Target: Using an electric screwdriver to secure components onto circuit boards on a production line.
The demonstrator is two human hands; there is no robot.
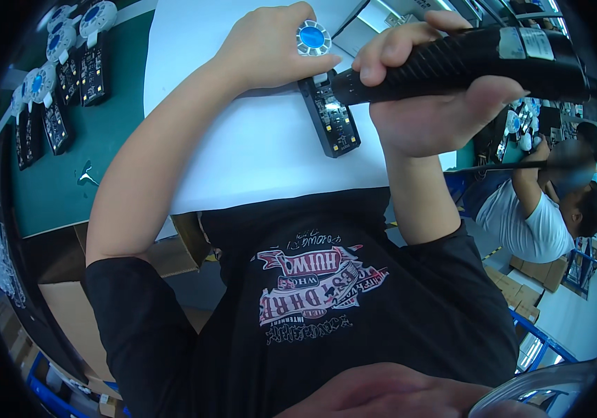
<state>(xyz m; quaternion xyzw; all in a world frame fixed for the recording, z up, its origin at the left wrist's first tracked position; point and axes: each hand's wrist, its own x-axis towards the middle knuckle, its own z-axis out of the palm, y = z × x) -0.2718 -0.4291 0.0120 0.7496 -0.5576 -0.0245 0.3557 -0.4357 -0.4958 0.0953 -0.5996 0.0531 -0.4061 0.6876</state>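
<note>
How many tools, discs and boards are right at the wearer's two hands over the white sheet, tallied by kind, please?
Tool: 1
Disc: 1
Board: 1
Total: 3

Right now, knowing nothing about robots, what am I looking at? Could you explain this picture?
No robot here, just a person working bare-handed, seen by a camera worn on their head, looking down. The left hand grips a white disc with a blue centre, next to a black circuit board. The right hand holds a black corded tool, its tip at the board; whether they touch I can't tell. Beneath lies a white sheet on a green table, with similar boards and discs at the left.
</note>
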